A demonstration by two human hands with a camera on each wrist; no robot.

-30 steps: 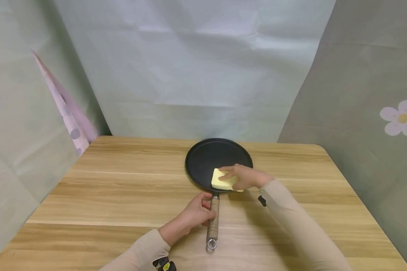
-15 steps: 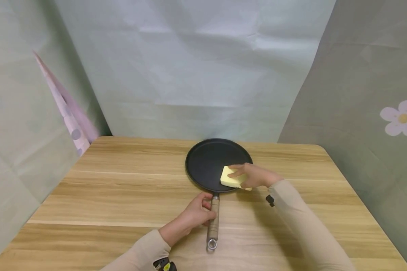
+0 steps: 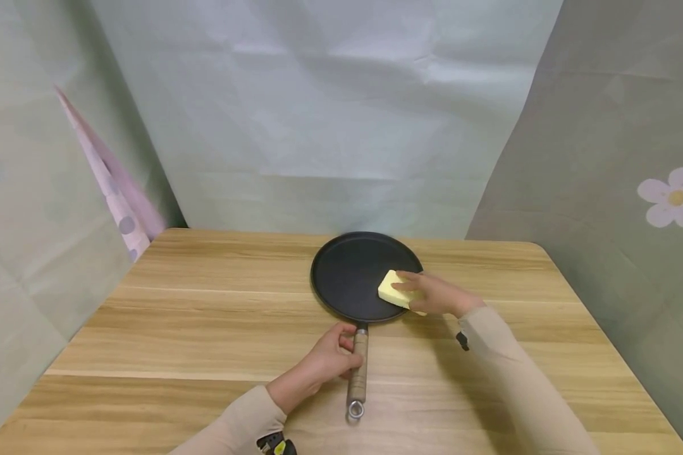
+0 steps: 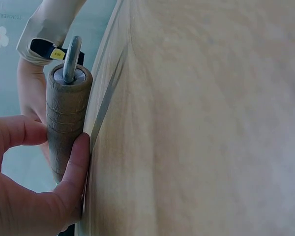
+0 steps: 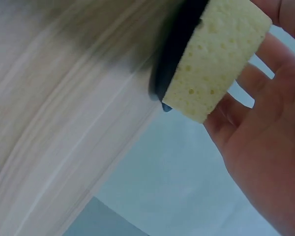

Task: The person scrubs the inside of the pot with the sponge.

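Note:
A flat black round pan [image 3: 350, 273] lies on the wooden table [image 3: 205, 328], its wooden handle [image 3: 359, 373] pointing toward me. My left hand [image 3: 324, 361] grips that handle [image 4: 66, 120] from the left, thumb and fingers curled round it. My right hand [image 3: 435, 295] holds a yellow sponge [image 3: 395, 289] pressed flat on the pan's right part, near the rim. In the right wrist view the sponge [image 5: 214, 64] lies against the pan's edge [image 5: 174, 49], with my fingers [image 5: 265, 147] behind it.
Pale sheets hang round the table on three sides. A pink dotted fold [image 3: 114, 196] leans at the back left corner. A flower print [image 3: 674, 197] shows on the right sheet. The table's right edge [image 3: 615, 341] runs close beside my right arm.
My right hand has slid the sponge across the pan, from its near middle to its right side and slightly farther away. The left hand and the pan have stayed put.

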